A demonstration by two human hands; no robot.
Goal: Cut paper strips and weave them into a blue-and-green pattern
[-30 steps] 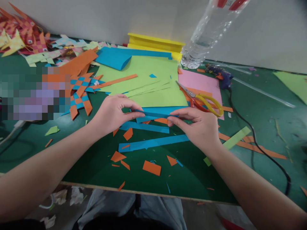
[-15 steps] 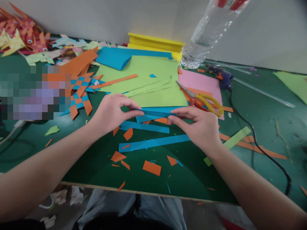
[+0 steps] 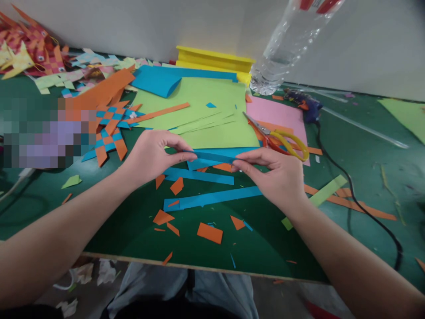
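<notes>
My left hand and my right hand each pinch one end of a folded blue paper strip, held just above the green table. Thumb and forefinger of both hands are closed on its ends. Two more blue strips lie below it, a shorter strip and a longer strip. Orange paper scraps are scattered in front of my hands. A light green sheet lies just behind the held strip.
Yellow-handled scissors rest on a pink sheet right of my hands. A clear plastic bottle stands behind, a glue gun with black cord to the right. Woven orange-blue paper stars lie left.
Both hands keep pinching the blue strip in the same place; only the fingertips have shifted slightly along it.
</notes>
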